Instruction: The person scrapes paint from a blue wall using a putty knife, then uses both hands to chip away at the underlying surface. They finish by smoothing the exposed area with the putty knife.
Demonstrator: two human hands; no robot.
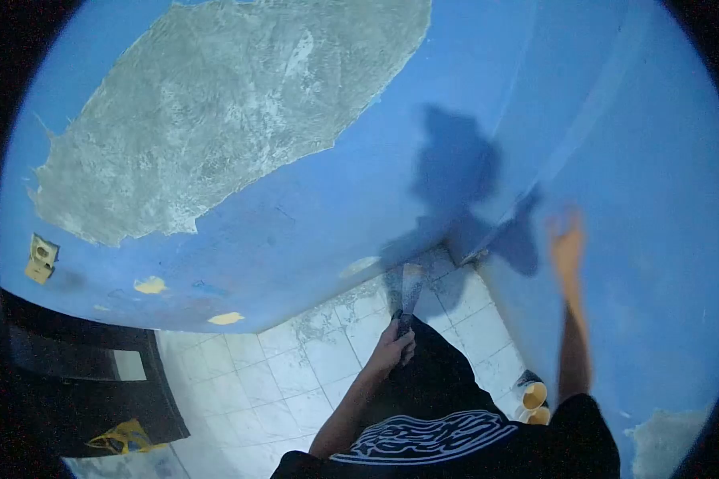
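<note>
The left hand point(393, 345) has its fingers closed round the handle of a scraper point(411, 286), its blade pointing up, in front of the person's body. The right hand point(566, 230) is raised in front of the blue wall point(647, 207); it's blurred, so I can't tell how far open it is or whether it holds anything. White tiled floor point(327, 361) stretches left from the scraper towards dark furniture point(72, 375), its wall edge running into the corner. A grey patch point(240, 120) has ragged edges. The shirt's point(423, 437) white looping print is unreadable to me.
</note>
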